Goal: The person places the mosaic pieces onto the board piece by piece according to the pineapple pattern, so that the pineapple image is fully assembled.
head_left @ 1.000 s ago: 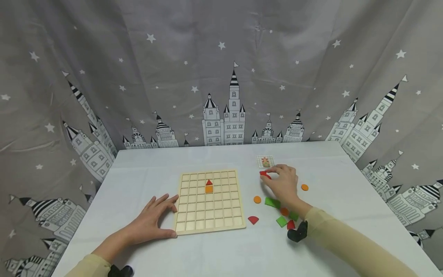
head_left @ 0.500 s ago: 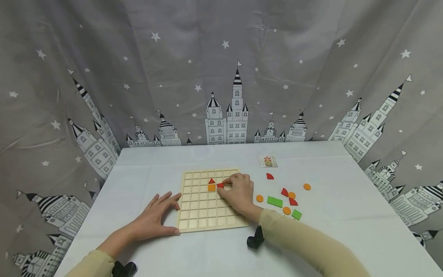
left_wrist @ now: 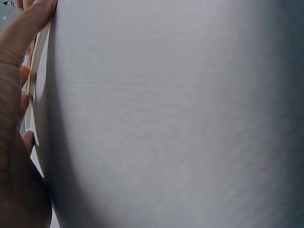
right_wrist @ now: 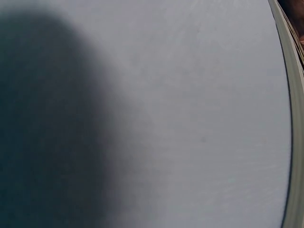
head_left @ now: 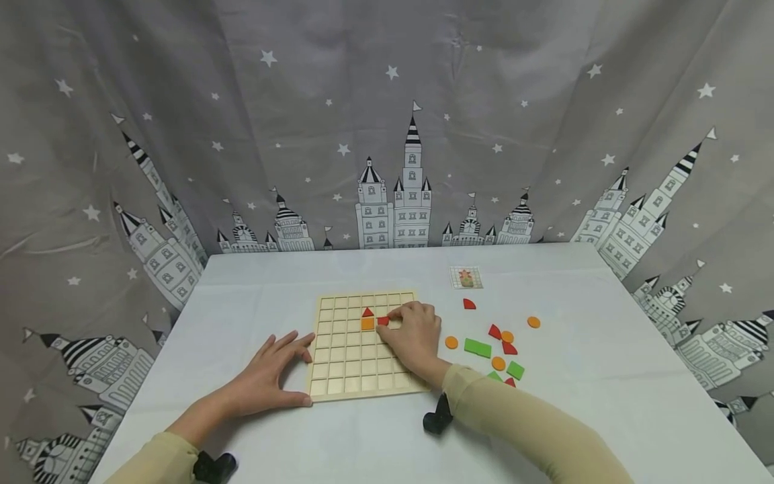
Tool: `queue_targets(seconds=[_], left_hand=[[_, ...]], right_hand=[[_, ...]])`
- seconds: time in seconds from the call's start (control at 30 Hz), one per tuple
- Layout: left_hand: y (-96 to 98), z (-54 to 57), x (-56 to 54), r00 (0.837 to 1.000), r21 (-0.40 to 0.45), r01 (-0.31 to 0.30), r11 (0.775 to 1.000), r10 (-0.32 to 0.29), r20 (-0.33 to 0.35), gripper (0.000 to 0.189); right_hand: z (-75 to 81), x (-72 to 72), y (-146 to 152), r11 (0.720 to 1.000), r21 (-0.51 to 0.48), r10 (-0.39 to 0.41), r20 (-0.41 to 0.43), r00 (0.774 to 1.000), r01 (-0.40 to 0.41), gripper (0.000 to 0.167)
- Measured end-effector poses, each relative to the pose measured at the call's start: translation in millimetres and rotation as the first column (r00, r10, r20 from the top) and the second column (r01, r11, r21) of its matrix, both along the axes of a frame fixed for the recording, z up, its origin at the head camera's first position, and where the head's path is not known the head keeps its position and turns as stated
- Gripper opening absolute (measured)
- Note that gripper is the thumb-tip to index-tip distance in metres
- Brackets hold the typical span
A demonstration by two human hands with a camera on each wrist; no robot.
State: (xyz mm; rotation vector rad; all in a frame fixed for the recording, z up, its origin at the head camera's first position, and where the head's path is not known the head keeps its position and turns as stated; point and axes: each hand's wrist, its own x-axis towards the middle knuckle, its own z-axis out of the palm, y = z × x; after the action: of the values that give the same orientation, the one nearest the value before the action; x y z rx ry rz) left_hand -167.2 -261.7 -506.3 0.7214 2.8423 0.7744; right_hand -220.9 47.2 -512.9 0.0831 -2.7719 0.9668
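A pale wooden grid board (head_left: 338, 368) lies on the white table, with an orange square tile (head_left: 368, 324) and a red triangle tile (head_left: 367, 312) in its upper middle. Just right of the orange tile, my right hand (head_left: 416, 339) pinches a red tile (head_left: 383, 321) between thumb and fingertips, low over the grid; the fingers cover part of its shape. My left hand (head_left: 266, 380) rests at the board's left side, fingers spread against the edge and thumb by the near left corner. In the left wrist view, the thumb (left_wrist: 23, 33) runs along the board's edge.
Loose tiles lie right of the board: green rectangle (head_left: 478, 347), orange discs (head_left: 533, 323) and red quarter-circles (head_left: 469, 304), with others partly behind the right sleeve (head_left: 514, 417). A small picture card (head_left: 466, 277) lies farther back. A grey castle-print curtain (head_left: 387, 121) hangs behind the table.
My right hand has moved left from beside the picture card onto the board, carrying the red tile, and has stayed there over the last half second. The left hand keeps its place.
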Motion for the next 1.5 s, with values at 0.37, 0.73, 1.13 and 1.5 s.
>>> queue_targets(seconds=[0.37,0.73,1.13,1.5], left_hand=[[-1.3,1.3,-2.0,1.000,0.010,0.009,1.000,-0.009,-0.023,0.067],[1.9,1.4,-3.7,1.000,0.009,0.006,1.000,-0.006,-0.006,0.068],[3.1,1.1,-2.5,1.000,-0.002,-0.007,1.000,0.007,0.009,0.069],[2.7,3.0,2.3,1.000,0.002,-0.011,1.000,0.011,0.008,0.069]], right_hand=[[2.1,0.2,-2,1.000,0.015,0.009,-0.039,0.999,-0.008,0.034],[-2.6,-1.8,2,1.000,0.002,0.009,-0.037,0.999,-0.009,0.032],[6.8,-4.1,12,0.996,-0.084,0.041,0.005,0.999,-0.041,0.031],[26.0,-23.3,85,0.987,-0.080,0.141,0.043,0.989,-0.138,0.034]])
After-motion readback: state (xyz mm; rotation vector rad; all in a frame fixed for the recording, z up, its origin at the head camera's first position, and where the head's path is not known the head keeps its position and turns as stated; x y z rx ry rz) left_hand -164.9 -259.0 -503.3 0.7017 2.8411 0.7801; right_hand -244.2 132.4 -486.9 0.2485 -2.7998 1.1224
